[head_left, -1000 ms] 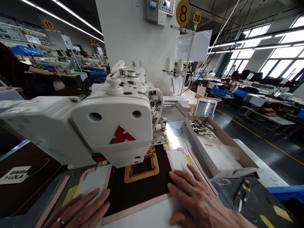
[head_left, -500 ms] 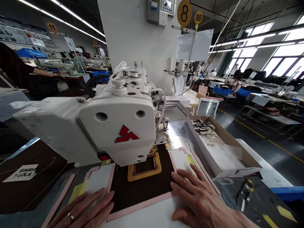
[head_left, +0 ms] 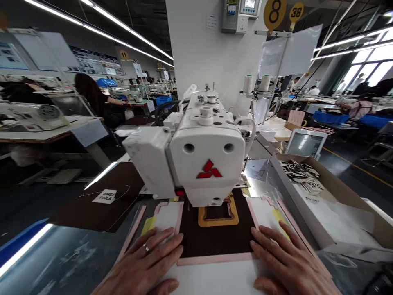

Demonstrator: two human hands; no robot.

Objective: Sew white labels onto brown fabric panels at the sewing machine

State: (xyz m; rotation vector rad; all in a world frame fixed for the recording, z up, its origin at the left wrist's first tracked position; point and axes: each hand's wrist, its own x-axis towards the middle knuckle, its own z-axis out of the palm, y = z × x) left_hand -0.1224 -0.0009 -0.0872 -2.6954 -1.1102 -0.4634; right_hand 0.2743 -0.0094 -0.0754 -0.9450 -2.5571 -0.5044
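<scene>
A dark brown fabric panel point(head_left: 201, 239) lies under the head of a white sewing machine point(head_left: 208, 164), framed by a white template with pink edging point(head_left: 215, 278). On the fabric, beneath the machine head, sits a yellow rectangular clamp frame point(head_left: 218, 221). My left hand point(head_left: 150, 258), with a ring on one finger, lies flat on the template's left side, fingertips at the fabric edge. Flat on the right side rests my right hand point(head_left: 282, 258), its fingertips also touching the fabric's edge. Both hands have fingers stretched out and hold nothing. The needle is hidden behind the machine head.
An open cardboard box point(head_left: 334, 229) of small labels point(head_left: 302, 176) stands right of the machine. On the left lies another brown panel point(head_left: 123, 209) with a printed white label point(head_left: 104, 196). A tablet-like screen point(head_left: 307, 143) stands behind the box. A co-worker point(head_left: 95, 94) sits farther left.
The camera view has swung left, so the machine and hands appear farther right, and more of the left brown panel and table shows. Both hands stay flat on the template.
</scene>
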